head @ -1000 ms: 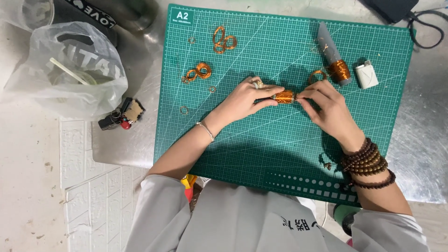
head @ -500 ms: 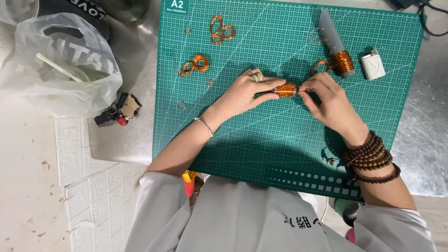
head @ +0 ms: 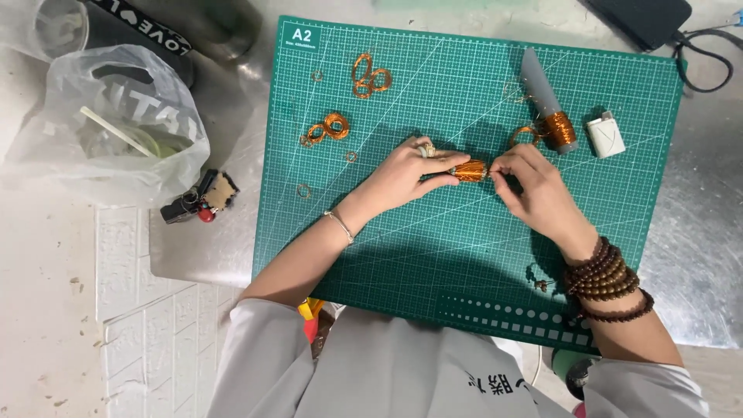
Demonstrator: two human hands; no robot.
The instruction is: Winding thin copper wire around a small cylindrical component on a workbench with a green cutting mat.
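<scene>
We see copper wire coil (head: 469, 170) lying between our two hands, long axis running left-right across green cutting mat (head: 433, 255) on desk. Left hand (head: 402, 174) pinches coil's left end, fingertips closed on it. Right hand (head: 534, 186) just right of coil, thumb and forefinger nipped at its right end, likely on loose wire strand, too fine to confirm. Both hands equally near.

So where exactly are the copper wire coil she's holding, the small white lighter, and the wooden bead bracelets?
copper wire coil (head: 468, 170): head view, on the wound middle between both hands.
small white lighter (head: 605, 136): head view, on its flat white body.
wooden bead bracelets (head: 605, 277): head view, on the dark strands around the right wrist.
</scene>
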